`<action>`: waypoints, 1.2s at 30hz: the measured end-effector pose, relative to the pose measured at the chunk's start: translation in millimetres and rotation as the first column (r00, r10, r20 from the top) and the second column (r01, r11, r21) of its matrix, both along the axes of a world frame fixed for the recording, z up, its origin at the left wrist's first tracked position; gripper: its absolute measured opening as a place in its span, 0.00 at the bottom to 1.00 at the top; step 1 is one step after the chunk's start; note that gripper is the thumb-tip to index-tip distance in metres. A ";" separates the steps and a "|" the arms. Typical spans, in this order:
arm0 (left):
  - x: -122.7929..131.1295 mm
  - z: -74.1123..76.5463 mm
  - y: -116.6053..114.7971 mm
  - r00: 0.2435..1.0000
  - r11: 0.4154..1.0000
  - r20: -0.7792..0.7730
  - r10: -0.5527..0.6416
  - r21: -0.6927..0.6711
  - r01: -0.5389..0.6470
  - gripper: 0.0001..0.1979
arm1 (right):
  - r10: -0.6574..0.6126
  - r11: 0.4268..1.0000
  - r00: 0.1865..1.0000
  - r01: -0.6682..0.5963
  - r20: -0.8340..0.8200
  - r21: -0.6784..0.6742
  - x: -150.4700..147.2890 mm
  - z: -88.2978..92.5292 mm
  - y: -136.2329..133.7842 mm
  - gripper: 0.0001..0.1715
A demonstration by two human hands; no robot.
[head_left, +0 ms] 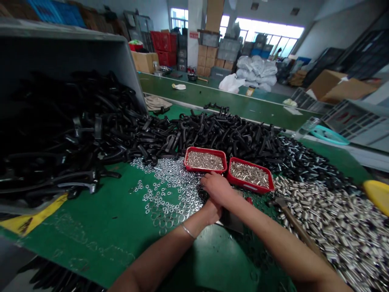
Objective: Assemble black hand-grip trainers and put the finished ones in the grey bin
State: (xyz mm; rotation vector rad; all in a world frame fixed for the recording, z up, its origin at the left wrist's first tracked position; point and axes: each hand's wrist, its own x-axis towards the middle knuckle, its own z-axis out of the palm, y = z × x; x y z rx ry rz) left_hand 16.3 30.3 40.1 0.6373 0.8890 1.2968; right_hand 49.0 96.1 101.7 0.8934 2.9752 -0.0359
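Observation:
My right hand [218, 187] crosses over my left hand [213, 211], just in front of a red tray [186, 165] of tiny metal pieces. Its fingers are bent and closed, and whatever they hold is hidden. Below it, my left hand has its fingers covered, so its grip does not show. A dark metal block [232, 221] sits on the bench under my hands. Shiny metal rings [170, 202] lie scattered to their left. Another red tray [270, 189], holding small metal pins [249, 174], stands to the right.
Black handle-like parts [225, 129] are heaped behind the trays and spill from a grey bin [133, 77] at left. A hammer [294, 223] lies beside a pile of metal sleeves [334, 231] on the right. Black pieces with metal pins [313, 162] lie behind them.

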 end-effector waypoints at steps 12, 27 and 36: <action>13.4 -1.3 -2.0 0.982 0.990 0.183 -0.051 -0.123 0.074 0.19 | 0.072 0.997 0.991 -0.074 0.112 0.010 -20.8 -3.2 7.7 0.09; -29.5 40.8 10.5 0.879 0.953 -0.420 0.224 0.284 -0.107 0.12 | -0.833 0.449 0.301 -0.123 -0.464 -0.885 108.8 2.3 -16.3 0.15; -23.0 28.7 8.9 0.767 0.949 -0.610 0.197 0.316 0.008 0.10 | -0.864 0.238 0.359 -0.325 -0.352 -0.915 107.5 -16.6 -22.2 0.18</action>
